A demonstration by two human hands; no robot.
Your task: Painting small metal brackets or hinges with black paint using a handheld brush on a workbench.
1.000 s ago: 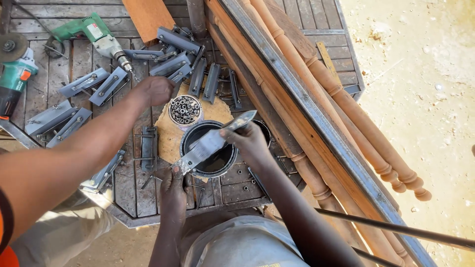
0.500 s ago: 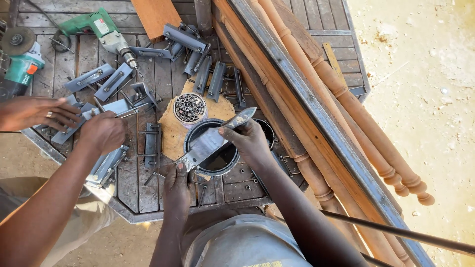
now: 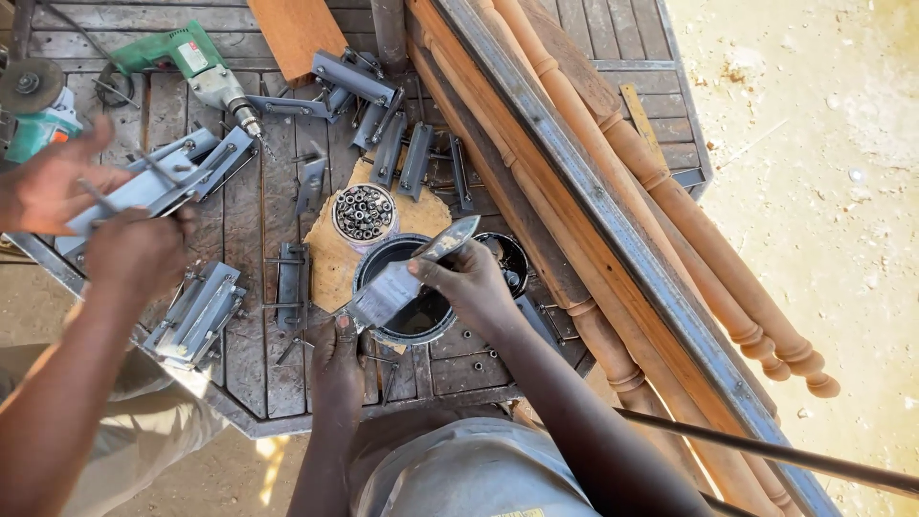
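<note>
my right hand [image 3: 474,287] and left hand [image 3: 337,359] still pinch the grey metal bracket [image 3: 407,275] over the black tin [image 3: 407,316]; a co-worker's hands [image 3: 134,249] have now lifted another bracket [image 3: 158,184]

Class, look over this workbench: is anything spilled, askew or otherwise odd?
Nothing is spilled. The metal brackets lie scattered at all angles across the wooden table, and the turned wooden posts overhang its right edge. The paint tin stands upright.
</note>
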